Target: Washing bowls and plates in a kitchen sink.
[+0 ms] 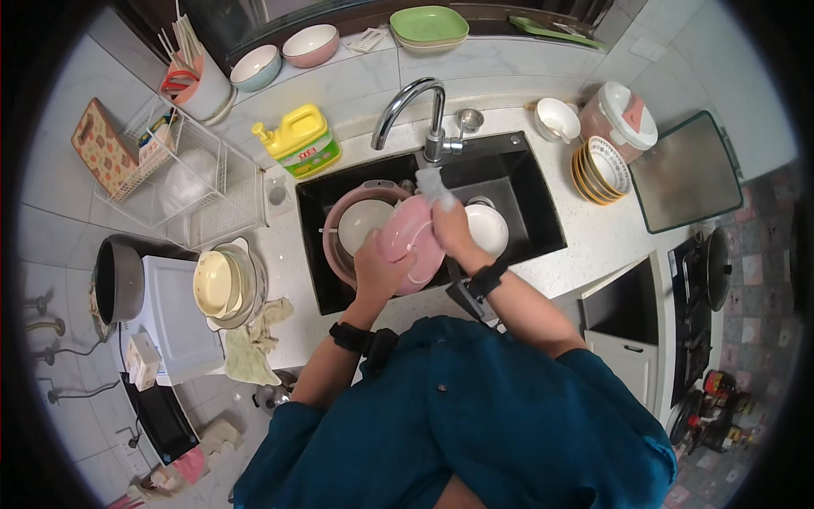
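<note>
My left hand [381,267] grips the near-left side of a glossy pink dish [420,238], tilted over the double sink [528,184]. A whitish, translucent cloth [434,184] is bunched in my right hand [453,230], which lies against the dish's right edge. Below the dish, in the left basin, stands a pink basin [329,238] with a white bowl [362,223] inside. Another white bowl [488,230] sits in the right basin, near my right wrist. The fingers of my right hand are partly hidden by the cloth.
A chrome faucet [435,121] arches over the sink's back edge. Yellow detergent jug [302,140] stands behind left. Stacked patterned bowls [604,172] and a small white bowl [557,119] are at right. Cream bowls [216,283] and a wire rack [222,165] are at left.
</note>
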{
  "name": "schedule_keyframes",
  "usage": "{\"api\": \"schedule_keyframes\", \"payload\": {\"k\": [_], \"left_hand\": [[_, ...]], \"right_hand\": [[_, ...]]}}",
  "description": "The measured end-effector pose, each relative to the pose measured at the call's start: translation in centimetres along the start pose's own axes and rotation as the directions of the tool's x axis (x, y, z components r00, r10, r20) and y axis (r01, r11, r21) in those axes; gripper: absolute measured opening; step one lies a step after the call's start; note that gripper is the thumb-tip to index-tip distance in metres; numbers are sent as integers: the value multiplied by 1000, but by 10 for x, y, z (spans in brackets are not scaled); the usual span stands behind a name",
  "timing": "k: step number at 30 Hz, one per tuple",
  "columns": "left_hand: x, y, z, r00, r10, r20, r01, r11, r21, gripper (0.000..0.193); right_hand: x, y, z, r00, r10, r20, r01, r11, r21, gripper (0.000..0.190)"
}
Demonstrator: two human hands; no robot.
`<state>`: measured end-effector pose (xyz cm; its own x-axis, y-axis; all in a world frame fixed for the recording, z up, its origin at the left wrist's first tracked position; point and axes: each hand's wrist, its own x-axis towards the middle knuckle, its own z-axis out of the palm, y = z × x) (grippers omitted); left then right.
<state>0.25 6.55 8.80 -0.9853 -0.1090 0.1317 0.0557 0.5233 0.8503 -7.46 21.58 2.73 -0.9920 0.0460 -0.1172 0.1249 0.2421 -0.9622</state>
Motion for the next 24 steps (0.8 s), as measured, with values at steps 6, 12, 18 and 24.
{"api": "schedule_keyframes", "payload": {"k": [6, 12, 18, 24], "left_hand": [[0, -8, 8, 960, 200, -195, -245, 937, -247, 37], [0, -2, -9, 973, 77, -216, -64, 996, 67, 39], [-3, 11, -1, 939, 26, -343, -55, 996, -76, 52], [3, 9, -9, 928, 153, -340, -177, 983, -42, 41]], "right_hand": [[-38, -73, 14, 670, -699, 249, 734, 576, -359, 29], [3, -43, 6, 999, 53, -14, -53, 997, -64, 44], [1, 31, 35, 838, 545, 16, -412, 613, 674, 42], [5, 38, 21, 859, 505, 82, -333, 429, 840, 50]]}}
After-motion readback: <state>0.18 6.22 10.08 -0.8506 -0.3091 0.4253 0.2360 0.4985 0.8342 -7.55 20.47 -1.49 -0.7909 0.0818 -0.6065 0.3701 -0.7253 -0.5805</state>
